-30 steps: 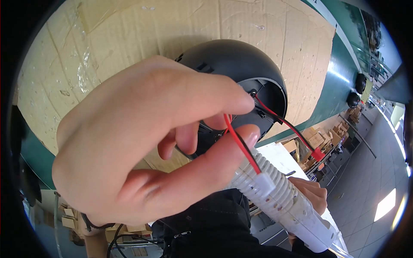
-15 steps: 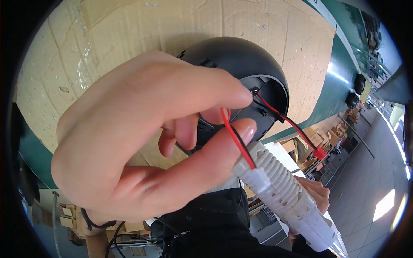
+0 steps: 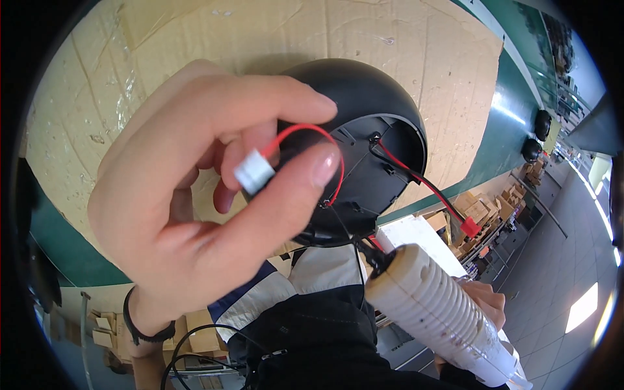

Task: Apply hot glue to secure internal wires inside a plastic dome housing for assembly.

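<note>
My left hand [image 3: 214,175] hovers over a black rounded plastic shell [image 3: 377,84], thumb and index finger apart. Between them is a white plug connector [image 3: 255,171] on a thin red wire [image 3: 339,159] that loops down into the shell; it does not look pinched. A second lead, red and black, leaves the shell at the right and ends in a red plug [image 3: 469,227]. My right hand [image 3: 484,302], partly hidden, is closed around what looks like a hot glue gun [image 3: 435,309], with a ribbed white barrel. Its dark nozzle [image 3: 374,259] points at the shell's near edge.
Under the shell lies a worn cardboard sheet [image 3: 448,78] on a green bench [image 3: 513,127]. Two small black round parts [image 3: 537,138] sit at the bench's right. Cardboard boxes [image 3: 478,211] stand beyond the bench edge. A black cable [image 3: 195,335] loops near my left forearm.
The white connector has swung up and left, its wire now curling. My left thumb and index finger have shifted left, uncovering more of the shell. The glue gun has turned, showing its nozzle.
</note>
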